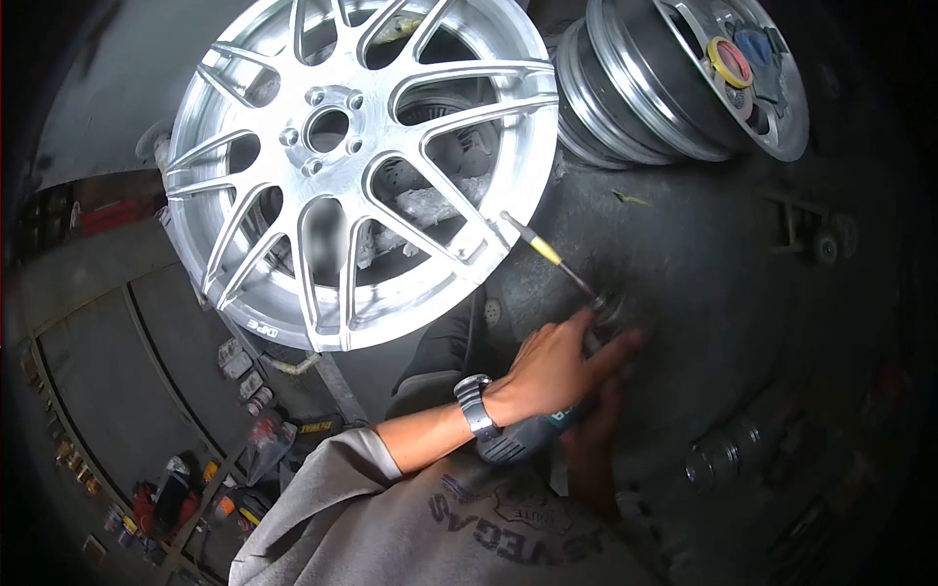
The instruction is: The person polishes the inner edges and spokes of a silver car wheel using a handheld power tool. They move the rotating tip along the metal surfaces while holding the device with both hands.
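My left hand (552,366), with a watch on its wrist, is closed over the front of a dark die grinder (518,439). Behind and beneath it, my right hand (598,415) grips the same tool; it is dim and partly hidden. A long thin shaft with a yellow band (544,250) runs up from the grinder. Its dark tip meets the lower right edge of a bare silver alloy wheel (327,181), near the end of a spoke. The wheel faces me, with many forked spokes and an open centre bore.
More wheels (640,93) stand on their sides at the upper right, with a yellow-edged tape roll (729,62) lying on the nearest. Clear jars (723,454) are at lower right. Bottles and tools (176,498) crowd the lower left, and a small caster (827,246) shows at right.
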Available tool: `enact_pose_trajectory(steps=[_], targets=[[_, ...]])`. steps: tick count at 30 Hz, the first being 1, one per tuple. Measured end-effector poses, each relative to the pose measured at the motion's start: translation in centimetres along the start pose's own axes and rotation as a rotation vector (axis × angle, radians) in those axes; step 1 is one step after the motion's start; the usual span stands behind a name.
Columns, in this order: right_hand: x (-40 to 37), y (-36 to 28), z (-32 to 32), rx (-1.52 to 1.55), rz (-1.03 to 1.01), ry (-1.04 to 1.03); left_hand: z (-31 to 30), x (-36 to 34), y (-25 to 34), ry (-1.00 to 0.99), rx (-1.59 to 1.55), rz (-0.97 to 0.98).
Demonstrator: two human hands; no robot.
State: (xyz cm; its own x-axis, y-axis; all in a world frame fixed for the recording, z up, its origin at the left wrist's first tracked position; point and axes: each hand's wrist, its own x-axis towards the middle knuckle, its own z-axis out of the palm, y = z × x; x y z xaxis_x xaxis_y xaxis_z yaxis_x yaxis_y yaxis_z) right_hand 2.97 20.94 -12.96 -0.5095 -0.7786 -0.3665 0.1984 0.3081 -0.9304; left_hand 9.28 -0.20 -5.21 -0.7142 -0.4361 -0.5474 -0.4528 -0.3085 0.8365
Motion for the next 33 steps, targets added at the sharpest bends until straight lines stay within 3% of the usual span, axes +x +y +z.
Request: enact_pose_trajectory(steps=[4, 6, 8, 16, 18, 20, 25, 27, 28, 30, 33], targets=[[-0.1, -2.9, 1.1, -0.14, -0.034, -0.082, 0.0, -0.9, 0.2, -0.026, 0.044, -0.066], [-0.5, -2.3, 1.2, 0.386, 0.217, 0.126, 0.4, -0.3, -0.5, -0.002, 0.015, 0.003], [0.4, -2.6, 1.3, 0.294, 0.207, 0.069, 0.5, 0.2, -0.8, 0.024, -0.015, 0.074], [-0.1, -4.0, 1.7, -0.055, 0.155, -0.073, 0.2, -1.1, -0.5, -0.021, -0.024, -0.046], [0.5, -4.2, 2.6, 0.427, 0.221, 0.172, 0.9, -0.3, -1.1, 0.045, -0.031, 0.043], [1.4, -4.6, 2.1, 0.423, 0.229, 0.142, 1.4, 0.3, -1.4, 0.11, -0.035, 0.134], [1.2, -5.3, 2.6, 0.232, 0.238, 0.212, 1.0, -0.8, -1.0, 0.052, -0.068, 0.009], [1.0, -3.2, 2.2, 0.274, 0.051, 0.287, 1.0, -0.8, -1.2, 0.038, -0.058, -0.011], [1.0, -4.0, 2.3, 0.274, 0.052, 0.287, 1.0, -0.7, -1.2, 0.024, -0.045, -0.029], [1.2, -6.6, 2.6, 0.33, 0.175, 0.055, 1.1, 0.1, -1.2, 0.008, -0.064, -0.014], [2.6, -4.9, 0.8, 0.287, 0.075, 0.034, 0.7, 1.4, -0.2, -0.007, -0.111, 0.01]])
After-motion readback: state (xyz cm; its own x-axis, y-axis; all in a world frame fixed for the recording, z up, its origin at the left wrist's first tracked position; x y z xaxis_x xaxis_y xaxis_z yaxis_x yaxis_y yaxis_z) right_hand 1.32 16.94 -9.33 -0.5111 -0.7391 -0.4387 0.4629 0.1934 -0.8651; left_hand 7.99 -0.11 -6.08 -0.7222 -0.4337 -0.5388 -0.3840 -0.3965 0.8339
